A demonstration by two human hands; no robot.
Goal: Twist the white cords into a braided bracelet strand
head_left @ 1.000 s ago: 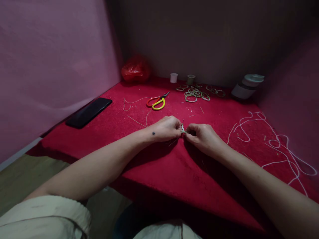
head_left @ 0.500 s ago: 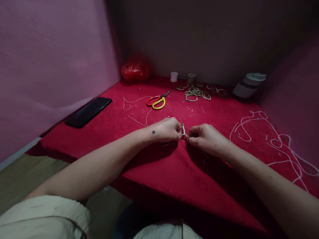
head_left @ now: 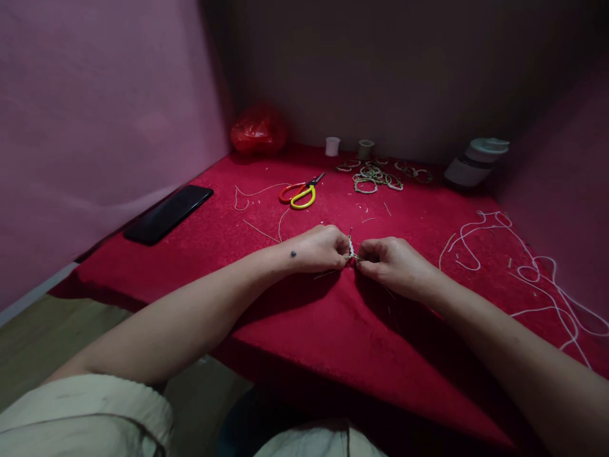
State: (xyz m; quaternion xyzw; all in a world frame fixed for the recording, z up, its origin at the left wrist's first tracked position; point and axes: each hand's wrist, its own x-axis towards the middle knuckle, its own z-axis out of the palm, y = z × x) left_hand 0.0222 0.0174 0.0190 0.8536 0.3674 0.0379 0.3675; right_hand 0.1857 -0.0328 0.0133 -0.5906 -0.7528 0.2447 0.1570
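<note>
A short braided cord (head_left: 351,246), whitish with a darker loop at its far end, stands between my two hands over the red cloth. My left hand (head_left: 326,247) is closed, its fingertips pinching a thin cord end at the braid's left side. On the other side, my right hand (head_left: 392,261) pinches the opposite cord end between thumb and forefinger. Both hands are close to the braid's near end, and the fingers hide part of it. Loose thin strands trail out below each hand.
Scissors (head_left: 304,193) with red and yellow handles lie beyond my left hand. Behind are finished cord loops (head_left: 373,178), two spools (head_left: 332,147), a red plastic bag (head_left: 259,132) and a lidded cup (head_left: 471,165). A phone (head_left: 169,214) lies left; white cord (head_left: 537,273) sprawls right.
My hands have drawn slightly closer together at the braid, with less cord showing between the fingers. Everything else on the table stays put.
</note>
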